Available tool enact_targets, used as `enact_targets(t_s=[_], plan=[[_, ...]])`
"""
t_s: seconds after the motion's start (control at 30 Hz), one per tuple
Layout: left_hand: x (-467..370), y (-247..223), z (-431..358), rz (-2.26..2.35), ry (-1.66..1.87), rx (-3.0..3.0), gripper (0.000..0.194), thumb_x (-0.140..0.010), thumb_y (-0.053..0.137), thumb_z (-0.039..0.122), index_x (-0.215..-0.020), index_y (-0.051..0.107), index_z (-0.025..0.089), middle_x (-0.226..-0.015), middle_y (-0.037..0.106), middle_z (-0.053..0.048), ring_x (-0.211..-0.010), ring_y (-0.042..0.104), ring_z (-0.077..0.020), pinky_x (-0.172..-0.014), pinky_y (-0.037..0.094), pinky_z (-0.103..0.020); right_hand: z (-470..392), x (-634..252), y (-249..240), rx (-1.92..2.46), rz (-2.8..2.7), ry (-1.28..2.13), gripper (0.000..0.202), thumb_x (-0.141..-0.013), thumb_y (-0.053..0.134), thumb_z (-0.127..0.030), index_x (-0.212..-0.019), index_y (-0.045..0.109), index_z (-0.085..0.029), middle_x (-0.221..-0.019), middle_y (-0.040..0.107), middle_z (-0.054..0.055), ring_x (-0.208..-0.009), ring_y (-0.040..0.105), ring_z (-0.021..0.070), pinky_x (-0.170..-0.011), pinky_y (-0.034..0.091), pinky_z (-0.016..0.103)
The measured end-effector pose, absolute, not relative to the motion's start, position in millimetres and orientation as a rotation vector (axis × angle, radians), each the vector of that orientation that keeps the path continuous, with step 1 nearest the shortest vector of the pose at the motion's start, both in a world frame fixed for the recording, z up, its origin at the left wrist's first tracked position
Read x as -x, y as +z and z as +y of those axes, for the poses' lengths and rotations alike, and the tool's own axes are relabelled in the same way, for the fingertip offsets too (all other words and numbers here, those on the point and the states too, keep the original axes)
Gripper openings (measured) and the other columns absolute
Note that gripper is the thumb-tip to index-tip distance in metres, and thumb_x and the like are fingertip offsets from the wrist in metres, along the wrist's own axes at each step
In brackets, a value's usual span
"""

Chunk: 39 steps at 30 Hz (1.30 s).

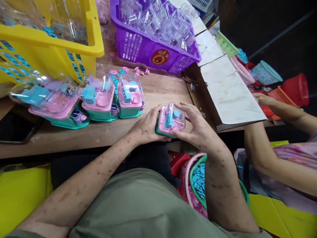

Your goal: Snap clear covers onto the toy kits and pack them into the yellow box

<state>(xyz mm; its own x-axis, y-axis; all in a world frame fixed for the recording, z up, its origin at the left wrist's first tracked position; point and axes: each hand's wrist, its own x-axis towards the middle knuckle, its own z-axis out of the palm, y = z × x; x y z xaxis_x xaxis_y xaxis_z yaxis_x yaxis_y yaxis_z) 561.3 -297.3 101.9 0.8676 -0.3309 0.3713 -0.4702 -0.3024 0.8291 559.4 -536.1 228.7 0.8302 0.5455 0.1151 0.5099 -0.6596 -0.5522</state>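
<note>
Between my two hands, at the table's front edge, is a small toy box (170, 120) with a teal base, a pink tray with blue parts, and a clear lid. My left hand (148, 127) grips its left side, the fingers partly hidden behind it. Curved around the right side and lid is my right hand (194, 127), thumb at the front and fingers at the back. Similar lidded toy boxes stand to the left: one nearest (130, 96), one beside it (99, 97), and a wider-looking one (55, 99) farthest left.
A yellow basket (56, 48) and a purple basket (158, 49) of clear plastic parts stand behind. Small pink and blue pieces (123, 71) are scattered nearby. Right lies a white-topped carton (230, 89); beyond it another person's arm (267, 155) reaches in. Baskets of parts (190, 178) sit below.
</note>
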Motion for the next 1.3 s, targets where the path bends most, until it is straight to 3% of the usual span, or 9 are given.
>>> enact_targets(t_s=[0.4, 0.53, 0.6, 0.67, 0.77, 0.87, 0.97, 1.1, 1.3], plan=[[-556, 113, -301, -0.642, 0.150, -1.965, 0.140, -0.078, 0.103, 0.070, -0.183, 0.022, 0.023, -0.183, 0.043, -0.024, -0.168, 0.048, -0.0425, -0.137, 0.046, -0.062, -550, -569, 183, 2.241, -0.815, 0.061, 0.095, -0.094, 0.092, -0.060, -0.174, 0.046, -0.035, -0.175, 0.053, 0.016, -0.159, 0.058, 0.0407, -0.132, 0.050, 0.065], [-539, 133, -297, -0.595, 0.095, -2.137, 0.129, -0.089, 0.099, 0.058, -0.183, 0.022, 0.015, -0.185, 0.039, -0.029, -0.173, 0.043, -0.0421, -0.138, 0.046, -0.061, -548, -570, 161, 2.204, -0.757, -0.061, 0.102, -0.094, 0.086, -0.066, -0.180, 0.035, -0.045, -0.176, 0.055, 0.011, -0.158, 0.061, 0.0437, -0.130, 0.052, 0.071], [-515, 161, -285, -0.555, 0.109, -2.276, 0.108, -0.094, 0.095, 0.057, -0.174, 0.040, 0.010, -0.178, 0.048, -0.032, -0.167, 0.051, -0.0451, -0.133, 0.053, -0.061, -545, -568, 149, 2.169, -0.669, -0.092, 0.109, -0.093, 0.084, -0.071, -0.182, 0.026, -0.053, -0.172, 0.059, 0.008, -0.153, 0.065, 0.0480, -0.120, 0.062, 0.074], [-484, 197, -261, -0.562, 0.229, -2.350, 0.070, -0.104, 0.083, 0.057, -0.156, 0.062, 0.015, -0.160, 0.068, -0.024, -0.151, 0.066, -0.0417, -0.124, 0.061, -0.057, -542, -567, 140, 2.149, -0.571, -0.147, 0.111, -0.088, 0.084, -0.075, -0.180, 0.024, -0.063, -0.165, 0.063, 0.007, -0.147, 0.066, 0.0548, -0.108, 0.066, 0.079], [-448, 239, -207, -0.252, 0.707, -2.380, 0.043, -0.116, 0.064, 0.051, -0.151, 0.067, 0.026, -0.145, 0.075, -0.014, -0.144, 0.067, -0.0373, -0.126, 0.057, -0.059, -536, -568, 131, 2.134, -0.535, -0.241, 0.106, -0.079, 0.087, -0.077, -0.169, 0.031, -0.076, -0.158, 0.062, 0.008, -0.143, 0.065, 0.0596, -0.101, 0.063, 0.081], [-438, 232, -149, 0.274, 1.040, -2.465, 0.063, -0.110, 0.074, 0.045, -0.167, 0.054, 0.028, -0.156, 0.063, -0.018, -0.154, 0.054, -0.0455, -0.134, 0.042, -0.073, -530, -573, 128, 2.104, -0.644, -0.272, 0.120, -0.070, 0.095, -0.076, -0.169, 0.028, -0.074, -0.143, 0.068, 0.011, -0.129, 0.072, 0.0604, -0.099, 0.062, 0.083], [-446, 191, -116, 0.468, 0.877, -2.558, 0.082, -0.098, 0.090, 0.047, -0.168, 0.052, 0.029, -0.157, 0.056, -0.021, -0.146, 0.059, -0.0494, -0.125, 0.049, -0.075, -531, -579, 128, 2.095, -0.713, -0.235, 0.126, -0.070, 0.098, -0.071, -0.173, 0.026, -0.066, -0.134, 0.071, 0.010, -0.118, 0.077, 0.0559, -0.103, 0.063, 0.081], [-457, 158, -108, 0.377, 0.760, -2.528, 0.074, -0.105, 0.082, 0.042, -0.169, 0.048, 0.027, -0.154, 0.057, -0.019, -0.138, 0.070, -0.0405, -0.120, 0.059, -0.060, -537, -584, 123, 2.093, -0.685, -0.197, 0.130, -0.069, 0.102, -0.065, -0.175, 0.029, -0.047, -0.135, 0.073, 0.011, -0.116, 0.080, 0.0499, -0.106, 0.064, 0.080], [-463, 168, -97, 0.351, 0.704, -2.581, 0.063, -0.106, 0.081, 0.040, -0.160, 0.051, 0.024, -0.145, 0.063, -0.019, -0.140, 0.071, -0.0414, -0.123, 0.059, -0.057, -533, -581, 118, 2.106, -0.591, -0.183, 0.140, -0.066, 0.103, -0.064, -0.179, 0.030, -0.026, -0.138, 0.074, 0.017, -0.119, 0.079, 0.0441, -0.110, 0.065, 0.067]])
